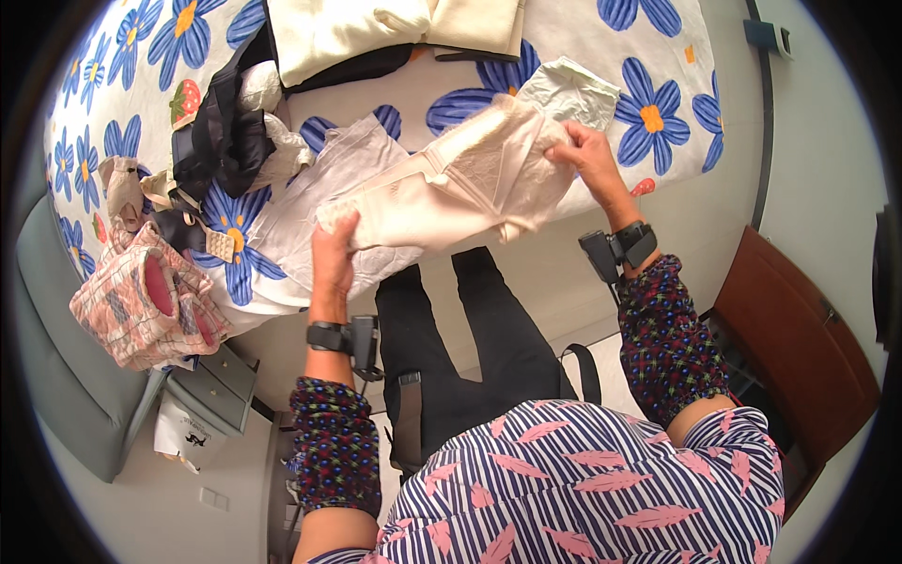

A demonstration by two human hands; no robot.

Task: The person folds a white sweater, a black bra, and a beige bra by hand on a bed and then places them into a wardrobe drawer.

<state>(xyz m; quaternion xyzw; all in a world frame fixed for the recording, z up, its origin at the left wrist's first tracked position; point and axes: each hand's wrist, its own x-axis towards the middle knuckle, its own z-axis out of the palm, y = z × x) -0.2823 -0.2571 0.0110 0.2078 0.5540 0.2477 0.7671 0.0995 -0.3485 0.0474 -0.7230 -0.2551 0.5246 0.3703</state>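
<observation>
A cream bra (451, 183) with lace cups is stretched out between my two hands above the bed's near edge. My left hand (334, 248) grips its band end at the left. At the other end, my right hand (583, 156) pinches the lace cup near its upper edge. Beneath the bra lies a thin, pale, crumpled garment (310, 190), partly covered by it. Just beyond my right hand is a small pale mint folded garment (574, 92). A pile of black bras (222, 141) with some white lace pieces (282, 144) rests to the left.
The bed (652, 116) bears a blue-flowered sheet. Cream folded clothing (352, 35) lies at the back, pink plaid quilted clothing (148, 296) at the left corner. A grey-blue nightstand (218, 388) with a white bag (184, 430) stands lower left; a brown wooden panel (789, 317) is at right.
</observation>
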